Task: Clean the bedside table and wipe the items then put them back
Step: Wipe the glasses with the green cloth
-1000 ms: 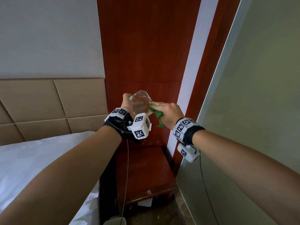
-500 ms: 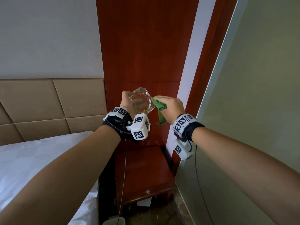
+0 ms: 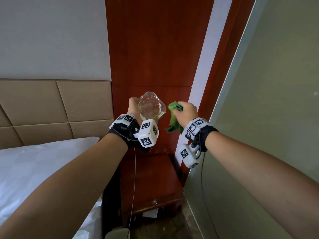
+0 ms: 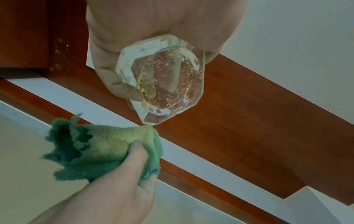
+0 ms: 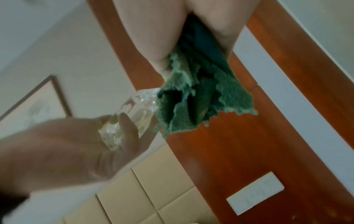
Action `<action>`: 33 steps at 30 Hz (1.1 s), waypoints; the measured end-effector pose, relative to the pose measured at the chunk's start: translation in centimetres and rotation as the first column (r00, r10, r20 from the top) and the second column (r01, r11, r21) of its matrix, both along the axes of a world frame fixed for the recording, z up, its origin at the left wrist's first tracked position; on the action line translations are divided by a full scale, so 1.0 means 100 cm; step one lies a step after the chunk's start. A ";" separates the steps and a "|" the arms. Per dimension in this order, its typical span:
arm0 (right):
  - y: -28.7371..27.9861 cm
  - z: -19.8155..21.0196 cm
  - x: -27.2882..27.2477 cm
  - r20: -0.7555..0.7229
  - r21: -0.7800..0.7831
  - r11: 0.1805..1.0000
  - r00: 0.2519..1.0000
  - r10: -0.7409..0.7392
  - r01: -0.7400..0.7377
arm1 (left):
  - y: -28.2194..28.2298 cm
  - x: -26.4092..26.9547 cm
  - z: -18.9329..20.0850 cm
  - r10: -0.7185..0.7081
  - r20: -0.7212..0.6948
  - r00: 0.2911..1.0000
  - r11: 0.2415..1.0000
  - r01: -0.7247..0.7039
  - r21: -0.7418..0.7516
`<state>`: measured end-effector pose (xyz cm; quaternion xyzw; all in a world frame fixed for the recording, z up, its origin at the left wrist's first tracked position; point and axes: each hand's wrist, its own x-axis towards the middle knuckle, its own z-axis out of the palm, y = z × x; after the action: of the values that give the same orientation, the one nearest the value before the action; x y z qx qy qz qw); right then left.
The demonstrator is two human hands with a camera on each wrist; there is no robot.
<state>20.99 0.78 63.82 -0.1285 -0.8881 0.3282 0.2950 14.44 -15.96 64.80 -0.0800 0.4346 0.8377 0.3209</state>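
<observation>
My left hand (image 3: 133, 107) grips a clear faceted glass ashtray (image 3: 151, 106) by its edge and holds it up in front of the wooden wall panel. In the left wrist view the ashtray (image 4: 162, 80) shows yellowish specks on its round bottom. My right hand (image 3: 185, 112) pinches a bunched green cloth (image 3: 174, 118) just right of the ashtray, a small gap between them. The cloth (image 4: 99, 150) hangs from that hand's fingers; its tip nearly meets the ashtray's corner. The right wrist view shows the cloth (image 5: 199, 100) beside the ashtray (image 5: 130, 115). The red-brown bedside table (image 3: 150, 183) stands below both hands.
A bed with a white sheet (image 3: 34, 169) and a tan padded headboard (image 3: 51, 107) lies to the left. A pale green wall (image 3: 267, 118) closes in on the right. A white switch plate (image 5: 254, 192) sits on the wooden panel. The table's drawer knob (image 3: 154, 202) faces me.
My right hand with the green cloth has drawn away from the ashtray to the right. The left hand still holds the ashtray up, now turned slightly more toward me.
</observation>
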 end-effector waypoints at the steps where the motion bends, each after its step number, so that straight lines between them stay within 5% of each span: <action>1: 0.001 -0.001 -0.002 0.032 -0.087 0.996 0.999 -0.015 0.018 | 0.000 0.001 0.000 -0.005 0.008 1.000 1.000 0.005 0.008; 5: -0.004 0.000 -0.006 0.022 -0.429 0.901 0.997 0.076 -0.059 | 0.003 0.008 0.002 0.009 -0.012 1.000 1.000 -0.009 0.014; 10: -0.002 0.000 -0.011 0.006 -0.485 0.872 0.997 0.073 -0.060 | 0.005 0.011 -0.005 -0.097 -0.042 0.994 0.995 0.098 0.010; 13: 0.005 -0.001 -0.011 0.067 -0.502 0.864 0.996 0.058 -0.017 | 0.000 0.007 -0.004 -0.165 -0.118 0.979 0.978 0.147 -0.146; 15: 0.008 -0.001 -0.010 0.100 -0.477 0.879 0.993 0.058 -0.004 | -0.004 0.000 -0.002 -0.128 -0.181 0.975 0.954 0.071 -0.292; 22: 0.006 0.012 -0.004 0.098 -0.251 0.955 0.977 0.189 -0.159 | -0.007 -0.006 -0.009 -0.488 -0.082 0.869 0.853 0.456 -0.253; 26: 0.005 0.011 -0.007 0.074 -0.122 0.962 0.965 0.253 -0.243 | -0.004 -0.010 -0.014 -0.417 -0.139 0.899 0.891 0.373 -0.259; 33: -0.005 0.001 -0.001 0.047 0.164 0.971 0.984 0.171 -0.176 | 0.000 -0.011 -0.017 -0.259 -0.110 0.960 0.954 0.236 -0.184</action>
<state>20.93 0.30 63.89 -0.0306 -0.9251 0.2748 0.2604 13.32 -15.94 63.13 0.0042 0.5311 0.7543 0.3859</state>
